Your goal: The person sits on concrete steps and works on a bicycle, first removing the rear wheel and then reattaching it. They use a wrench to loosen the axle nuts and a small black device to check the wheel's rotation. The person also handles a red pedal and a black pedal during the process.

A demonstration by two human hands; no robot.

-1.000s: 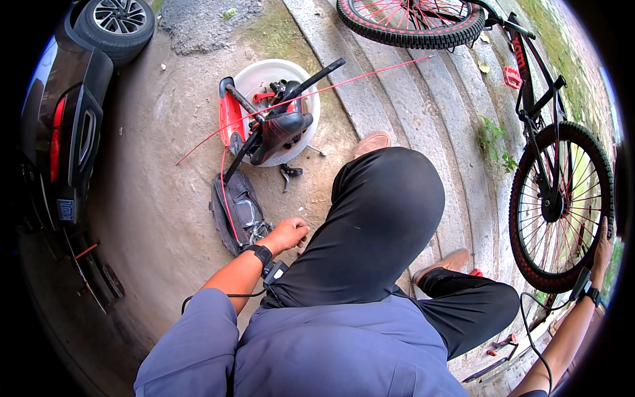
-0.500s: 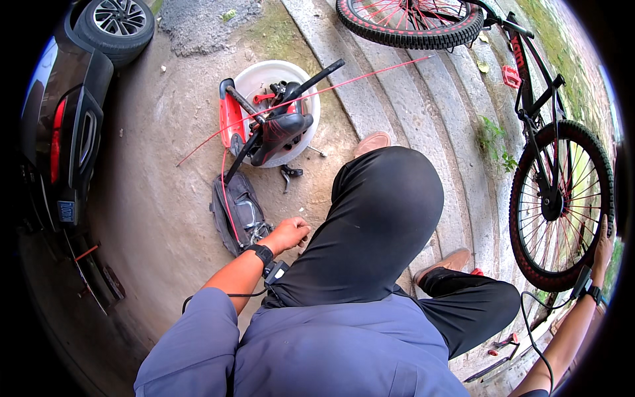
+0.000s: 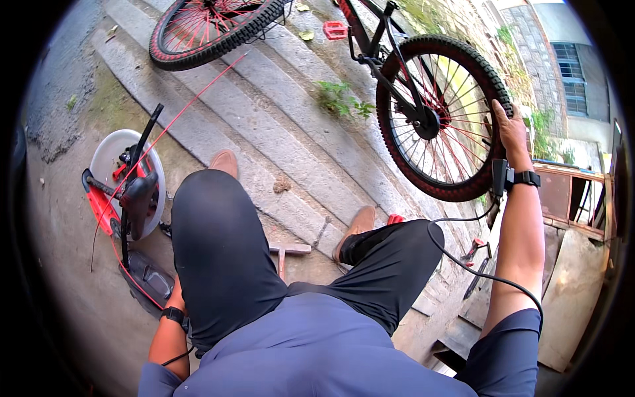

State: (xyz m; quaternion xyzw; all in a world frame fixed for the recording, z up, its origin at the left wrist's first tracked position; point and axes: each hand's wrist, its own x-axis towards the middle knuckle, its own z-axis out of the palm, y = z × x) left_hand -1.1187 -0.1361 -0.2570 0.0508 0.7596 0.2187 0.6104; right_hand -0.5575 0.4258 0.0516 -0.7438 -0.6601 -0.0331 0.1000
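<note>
My right hand [image 3: 511,132] grips the tire of the nearer upright wheel [image 3: 493,86] of a black bicycle with red spokes [image 3: 366,40]. My left hand [image 3: 175,296] is mostly hidden behind my left knee [image 3: 215,245], beside a grey bag [image 3: 147,271]; its fingers do not show. Left of me stands a white tub [image 3: 151,155] holding a black saddle [image 3: 142,198], red parts and dark bars. A thin red cable [image 3: 192,99] runs over the tub. The bicycle's other wheel [image 3: 175,63] leans low over the steps at the top.
Stone steps [image 3: 284,119] cross under the bicycle, with a small plant [image 3: 337,99]. A T-shaped piece [image 3: 291,249] lies between my feet. Small red-and-black parts [image 3: 473,255] are at right, near sheet boards [image 3: 569,298], a rusty frame [image 3: 562,192] and a building [image 3: 575,73].
The view has swung right, so tub, steps and bicycle appear further left and the car is mostly out of view. My left hand has become hidden behind the knee; my right stays on the tire.
</note>
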